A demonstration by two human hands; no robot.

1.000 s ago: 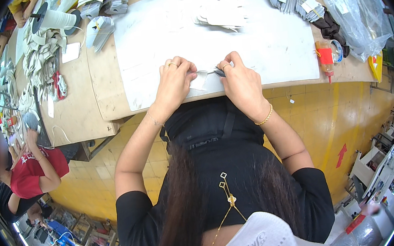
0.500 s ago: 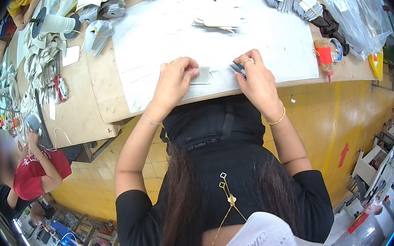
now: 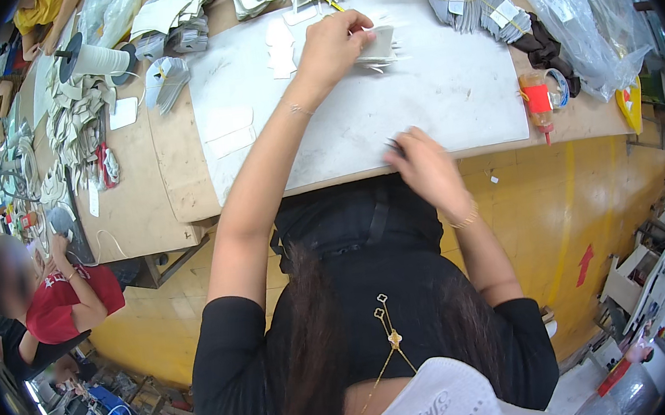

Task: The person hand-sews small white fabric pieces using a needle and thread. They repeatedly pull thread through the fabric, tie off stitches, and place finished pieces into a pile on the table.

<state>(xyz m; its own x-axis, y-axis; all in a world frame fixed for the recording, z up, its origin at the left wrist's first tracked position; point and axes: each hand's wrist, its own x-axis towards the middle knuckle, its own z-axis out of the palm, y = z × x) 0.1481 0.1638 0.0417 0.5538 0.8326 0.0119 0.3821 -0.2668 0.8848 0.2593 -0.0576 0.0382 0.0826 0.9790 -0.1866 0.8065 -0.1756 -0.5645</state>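
My left hand (image 3: pixel 333 47) reaches to the far middle of the white sheet (image 3: pixel 451 102). Its thumb and fingers close on the edge of a small grey-beige cut piece (image 3: pixel 383 40), right over a small stack of pale pieces (image 3: pixel 376 65). Near the table's front edge is my right hand (image 3: pixel 431 169), smeared by motion. It is closed around a small dark tool (image 3: pixel 394 149) that looks like thread snips; most of it is hidden in the palm. White flat cut pieces (image 3: pixel 280 49) lie left of my left hand.
Tied bundles of grey pieces (image 3: pixel 453 2) and clear plastic bags (image 3: pixel 584 15) lie at the far right. Nearer stands an orange bottle with a red band (image 3: pixel 538 99). A spool of white cord (image 3: pixel 100 60) and heaped strips (image 3: pixel 67 110) are on the left, where a person in red (image 3: pixel 75 299) works.
My left hand has moved from the front edge away to the stack, carrying the small piece. My right hand has shifted slightly nearer to me and left, still around the dark tool.
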